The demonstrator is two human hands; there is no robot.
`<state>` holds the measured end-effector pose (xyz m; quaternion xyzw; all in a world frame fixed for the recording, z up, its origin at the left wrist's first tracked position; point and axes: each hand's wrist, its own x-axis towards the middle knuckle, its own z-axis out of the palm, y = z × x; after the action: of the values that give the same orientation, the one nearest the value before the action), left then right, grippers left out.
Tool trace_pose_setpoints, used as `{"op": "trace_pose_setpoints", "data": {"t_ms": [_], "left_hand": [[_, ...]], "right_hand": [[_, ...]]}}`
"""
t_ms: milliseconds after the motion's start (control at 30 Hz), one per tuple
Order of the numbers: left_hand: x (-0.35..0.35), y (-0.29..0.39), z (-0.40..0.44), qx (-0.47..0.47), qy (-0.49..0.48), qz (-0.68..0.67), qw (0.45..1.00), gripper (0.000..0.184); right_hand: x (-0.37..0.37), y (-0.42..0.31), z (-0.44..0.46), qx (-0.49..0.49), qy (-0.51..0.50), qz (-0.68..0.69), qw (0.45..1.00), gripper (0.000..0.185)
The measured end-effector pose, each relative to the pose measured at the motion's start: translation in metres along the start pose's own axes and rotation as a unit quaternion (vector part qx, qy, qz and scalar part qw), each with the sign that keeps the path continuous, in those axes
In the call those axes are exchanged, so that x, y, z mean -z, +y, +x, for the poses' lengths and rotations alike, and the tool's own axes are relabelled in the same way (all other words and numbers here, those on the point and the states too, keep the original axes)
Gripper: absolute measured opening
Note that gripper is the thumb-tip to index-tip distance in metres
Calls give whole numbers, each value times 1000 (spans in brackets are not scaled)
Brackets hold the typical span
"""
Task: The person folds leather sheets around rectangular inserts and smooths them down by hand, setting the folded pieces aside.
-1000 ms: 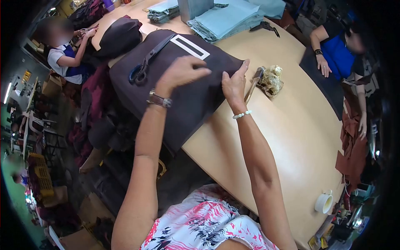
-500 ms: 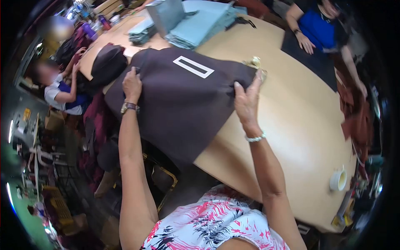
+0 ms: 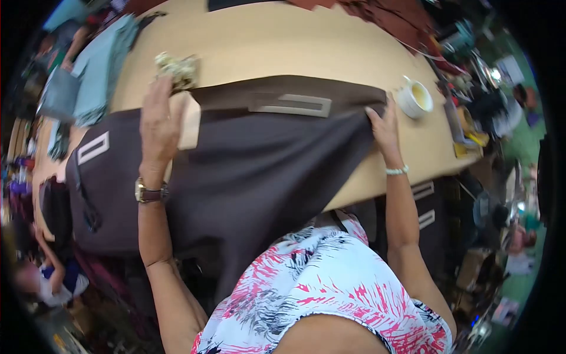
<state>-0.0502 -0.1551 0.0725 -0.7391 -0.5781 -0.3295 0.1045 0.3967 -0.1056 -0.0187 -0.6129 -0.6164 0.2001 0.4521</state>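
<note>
Dark brown cloth (image 3: 265, 171), head view: it spreads between your two hands, partly on the table (image 3: 271, 41), its near part hanging over the edge toward you. Your right hand (image 3: 386, 130) grips its far corner, thumb against fingers, with a bead bracelet (image 3: 397, 170) at the wrist. Your left hand (image 3: 159, 121) is open, fingers extended and close together; it is blurred, and you cannot tell from this view whether it presses on anything. A watch (image 3: 150, 192) sits on that wrist.

Between the hands, near the cloth's far edge, lies a greyish rectangular frame (image 3: 324, 107). Left of your left hand: a second dark cloth (image 3: 118, 194), bearing a white rectangular frame (image 3: 105, 141) and dark scissors (image 3: 91, 218). Just beyond your left fingertips: a crumpled pale bundle (image 3: 180, 69). Farther out, beyond and left of that hand: a pale blue fabric stack (image 3: 103, 71) and a grey box (image 3: 59, 94).

Just beside your right hand, on its right: a white mug (image 3: 415, 99), yellowish inside. Well beyond both hands: reddish-brown fabric (image 3: 389, 20).
</note>
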Motion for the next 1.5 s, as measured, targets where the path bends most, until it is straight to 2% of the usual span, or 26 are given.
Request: {"op": "trace_pose_setpoints", "data": {"t_ms": [67, 133, 267, 300, 333, 367, 467, 667, 700, 800, 867, 900, 1000, 1033, 1133, 1233, 1267, 1300, 1400, 1433, 1500], "left_hand": [[-32, 51, 5, -61, -83, -51, 993, 54], [-59, 83, 1, -103, -192, -94, 972, 60], [-91, 97, -18, -133, -292, -56, 946, 71], [-97, 95, -23, -97, -318, -60, 941, 75], [-100, 92, -25, -100, -314, -46, 943, 75], [-102, 90, -27, -101, -310, -33, 945, 75], [-104, 88, -28, -98, -310, -18, 946, 75], [-106, 83, -29, -107, -293, -27, 950, 75], [-105, 84, -26, -101, -298, -30, 949, 75], [-107, 82, -18, -73, -318, -2, 945, 77], [-103, 88, -15, -58, -310, 23, 949, 77], [-100, 90, -17, -59, -306, 21, 950, 77], [-92, 108, -30, -67, -306, 20, 949, 76], [-87, 116, -38, -69, -309, 23, 948, 76], [-73, 142, -72, -54, -327, -1, 943, 77], [-49, 173, -97, -28, -351, -8, 936, 76], [-43, 181, -100, -20, -362, -8, 932, 76], [-39, 185, -101, -11, -319, -32, 947, 66], [-39, 175, -84, -11, -317, -31, 948, 51], [-45, 171, -76, -13, -274, -58, 960, 41], [-62, 166, -59, -12, -236, -68, 969, 44]], "right_hand": [[11, -7, -1, 59, 40, -118, 990, 75], [18, 0, 6, 73, 47, -154, 984, 76], [22, -2, 13, -4, 34, -89, 995, 80], [22, -4, 12, -20, 37, -79, 996, 82], [22, -18, 10, -36, 39, -67, 996, 83], [27, -35, 1, -101, 7, -5, 995, 89], [18, -35, -29, -80, 44, 32, 995, 95], [3, -64, -96, -140, 115, 287, 941, 83], [2, -56, -91, -135, 119, 241, 954, 74], [26, -49, -47, -32, 99, 220, 970, 70], [50, -50, -23, 35, 54, 9, 998, 70], [57, -34, -13, 59, 32, -19, 998, 73], [86, -8, -11, 48, -45, -78, 995, 75], [95, -8, -18, 35, -51, -140, 988, 76], [114, 8, -45, -28, -33, -144, 989, 77], [127, -4, -70, -134, -4, -167, 977, 78], [128, -3, -76, -106, 4, -169, 980, 79], [128, 0, -83, -79, 12, -171, 982, 80], [128, -4, -94, -26, 17, -199, 979, 84], [128, -5, -95, -18, 10, -205, 979, 84], [131, -9, -98, -11, 0, -212, 977, 84]]}}
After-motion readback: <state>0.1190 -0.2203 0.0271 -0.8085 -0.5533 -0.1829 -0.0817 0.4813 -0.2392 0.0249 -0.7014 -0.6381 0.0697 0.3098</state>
